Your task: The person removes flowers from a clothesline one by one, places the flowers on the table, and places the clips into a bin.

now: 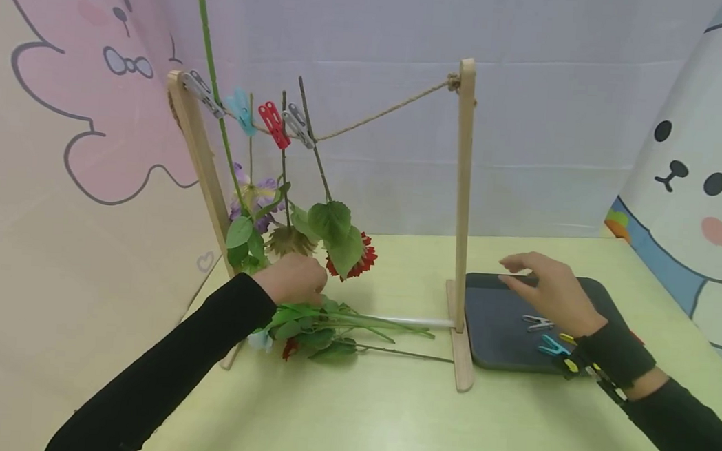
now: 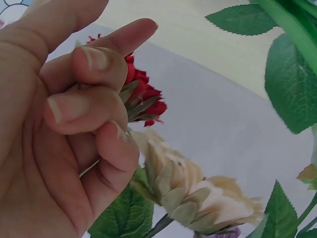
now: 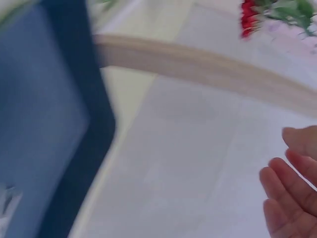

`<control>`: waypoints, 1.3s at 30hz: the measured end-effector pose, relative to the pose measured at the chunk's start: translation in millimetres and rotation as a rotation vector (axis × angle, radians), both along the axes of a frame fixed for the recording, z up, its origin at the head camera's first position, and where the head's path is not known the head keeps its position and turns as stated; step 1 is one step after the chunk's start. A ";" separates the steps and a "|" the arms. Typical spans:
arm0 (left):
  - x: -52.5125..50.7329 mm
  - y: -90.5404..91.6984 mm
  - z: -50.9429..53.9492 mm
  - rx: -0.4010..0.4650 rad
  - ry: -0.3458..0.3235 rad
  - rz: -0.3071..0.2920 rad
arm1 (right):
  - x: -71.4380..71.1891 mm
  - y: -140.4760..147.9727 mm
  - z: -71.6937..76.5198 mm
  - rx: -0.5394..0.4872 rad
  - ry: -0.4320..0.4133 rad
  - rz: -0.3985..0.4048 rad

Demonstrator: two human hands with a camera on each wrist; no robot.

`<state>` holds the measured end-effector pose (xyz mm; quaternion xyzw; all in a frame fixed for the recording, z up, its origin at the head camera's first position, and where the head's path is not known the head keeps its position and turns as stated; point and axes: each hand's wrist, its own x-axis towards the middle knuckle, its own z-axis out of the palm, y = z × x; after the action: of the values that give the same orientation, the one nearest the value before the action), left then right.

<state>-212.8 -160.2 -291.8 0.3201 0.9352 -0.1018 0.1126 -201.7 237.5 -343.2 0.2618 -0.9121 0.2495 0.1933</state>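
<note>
My left hand [image 1: 293,278] is above the lying flower stems [image 1: 386,321], just under the hanging blooms. In the left wrist view its fingers [image 2: 91,106] bend loosely, with nothing seen between them. A red flower [image 2: 146,101] and a cream flower [image 2: 213,198] show behind it. Over the dark tray [image 1: 485,330], my right hand [image 1: 552,292] is raised with thumb and fingers apart, holding nothing. A grey clothespin [image 1: 538,323] and a light blue clothespin [image 1: 553,346] lie in that tray. From the rope hang several flowers head down, including a purple flower [image 1: 263,202].
The twine rope [image 1: 386,117] sags between the left wooden post [image 1: 200,167] and the right wooden post [image 1: 462,190]. A red clothespin [image 1: 274,123] and a light blue clothespin [image 1: 242,113] are among those on it. The right post's foot [image 1: 461,363] stands beside the tray.
</note>
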 end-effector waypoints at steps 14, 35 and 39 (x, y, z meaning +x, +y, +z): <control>9.7 -5.4 38.4 0.030 0.174 -0.044 | -3.7 -108.0 94.8 -0.171 0.434 0.422; -10.0 3.6 77.6 0.661 0.424 0.413 | -58.1 -233.0 235.2 -0.274 -0.257 0.171; -15.6 4.5 76.3 0.710 0.379 0.462 | -66.4 -245.9 232.2 -0.316 -0.271 0.178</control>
<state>-228.4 -155.7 -215.5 0.0979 0.9631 0.1956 -0.1570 -268.1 -8.3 -111.0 0.2717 -0.8527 0.4381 0.0846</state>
